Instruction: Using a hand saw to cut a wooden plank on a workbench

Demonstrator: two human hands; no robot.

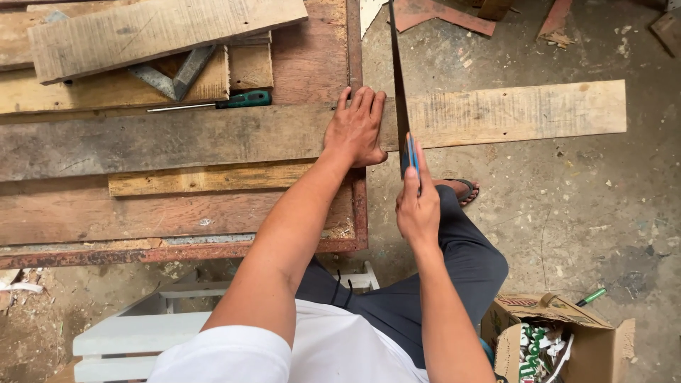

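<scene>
1. At the far left of the tabletop [177,252], near its back edge, loose boards [142,28] lie stacked, with a metal square [174,74] partly under them and a green-handled screwdriver [245,99] just in front.
2. A long plank [213,138] runs across the tabletop from left to right, and its pale end sticks out well past the right edge, over the concrete floor [567,213].
3. The left hand [357,128] lies flat on the plank at the tabletop's right edge, fingers spread, pressing it down.
4. Just to the right, a handsaw [399,85] stands on edge across the plank, its blade meeting the wood right beside the left hand's fingers.
5. The right hand [417,206] is wrapped tightly around the saw's blue handle.
6. Judging from this, the cut through the overhanging piece is at an early stroke; how deep the kerf goes cannot be told.
7. The next stroke calls for a straight pull with the blade clear of the left fingers, and firm downward pressure so the plank does not shift.
8. Near the bottom right, an open cardboard box [560,333] sits on the floor.
</scene>
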